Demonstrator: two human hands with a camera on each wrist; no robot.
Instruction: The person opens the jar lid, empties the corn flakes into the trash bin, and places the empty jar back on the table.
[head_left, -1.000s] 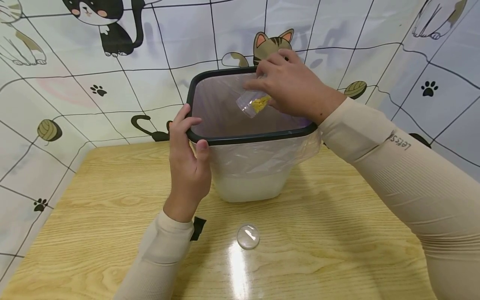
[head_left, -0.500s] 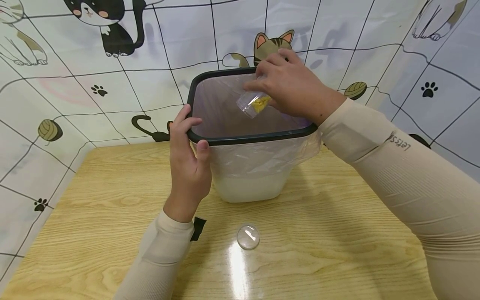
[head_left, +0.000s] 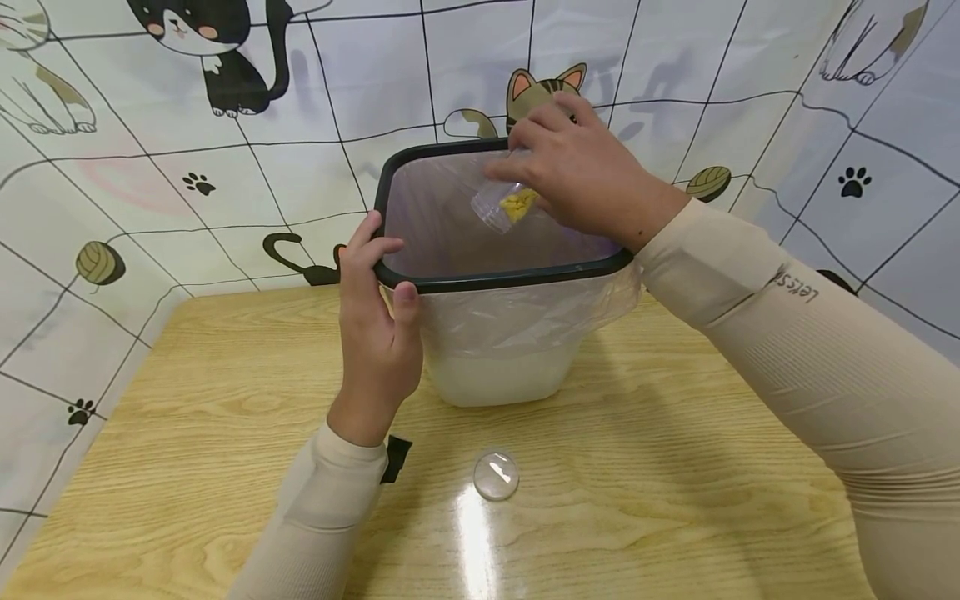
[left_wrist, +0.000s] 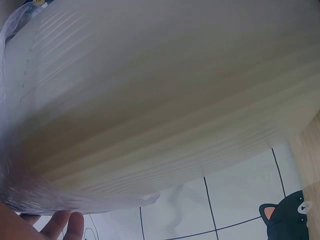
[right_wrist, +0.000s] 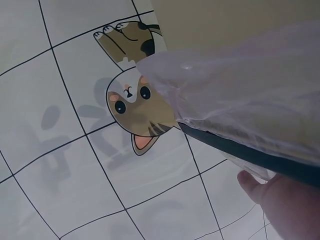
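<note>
In the head view a pale trash can (head_left: 502, 379) lined with a thin clear bag (head_left: 510, 321) stands on the table, its dark rim (head_left: 517, 277) facing up. My left hand (head_left: 381, 333) holds the rim's near left corner, thumb on the front side and fingers at the left edge. Over the can's opening, my right hand (head_left: 581, 171) grips a small clear jar (head_left: 490, 207), tilted with its mouth down to the left. Yellow bits (head_left: 517, 202) lie inside the jar. In the right wrist view the rim and bag cover part of that hand, and the jar is hidden.
A round clear lid (head_left: 496, 475) lies on the wood-grain table (head_left: 637, 492) in front of the can. A black patch (head_left: 396, 458) shows beside the left wrist. Cat-print sheeting (head_left: 360, 75) stands close behind the can and along both sides.
</note>
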